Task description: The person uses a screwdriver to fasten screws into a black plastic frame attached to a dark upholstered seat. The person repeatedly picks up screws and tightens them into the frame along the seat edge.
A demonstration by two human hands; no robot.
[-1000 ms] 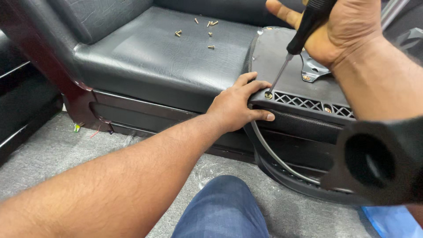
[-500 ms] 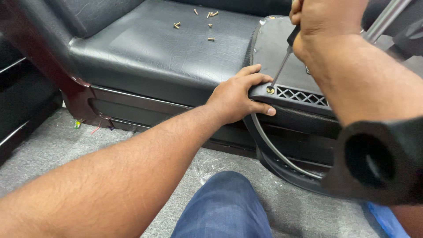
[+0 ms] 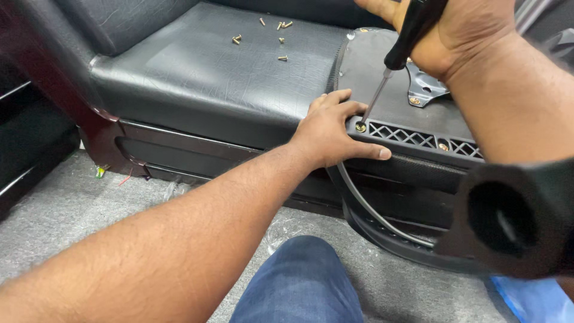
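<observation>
The right hand (image 3: 463, 36) is shut tight around the black handle of a screwdriver (image 3: 397, 54). The screwdriver leans, with its handle high up and its thin metal tip low down. The tip sits right on a gold screw (image 3: 360, 127). That screw is in the corner of a black chair base (image 3: 412, 143), the big plastic part that lies on its side against the sofa (image 3: 197, 84).

The left hand (image 3: 329, 134) grips the edge of the chair base, just beside the screw. Its fingers curl over the top edge and its thumb runs along the front side below the screw. It holds only the chair base.

Next to the screw, along the top edge of the chair base, there is a strip with a criss-cross pattern. Another gold screw (image 3: 443, 146) sits farther along that strip. A metal plate (image 3: 426, 90) lies on the flat top of the chair base, behind the screwdriver tip.

Some loose screws (image 3: 281, 42) lie on the sofa seat, well apart from the chair base. A grey cable (image 3: 371, 206) curves down the front of the chair base, below the left hand. A black armrest (image 3: 508, 218) with a round hole is close to the camera, in front of the chair base. A knee in blue jeans (image 3: 302, 281) is below it, over the grey carpet (image 3: 66, 209).
</observation>
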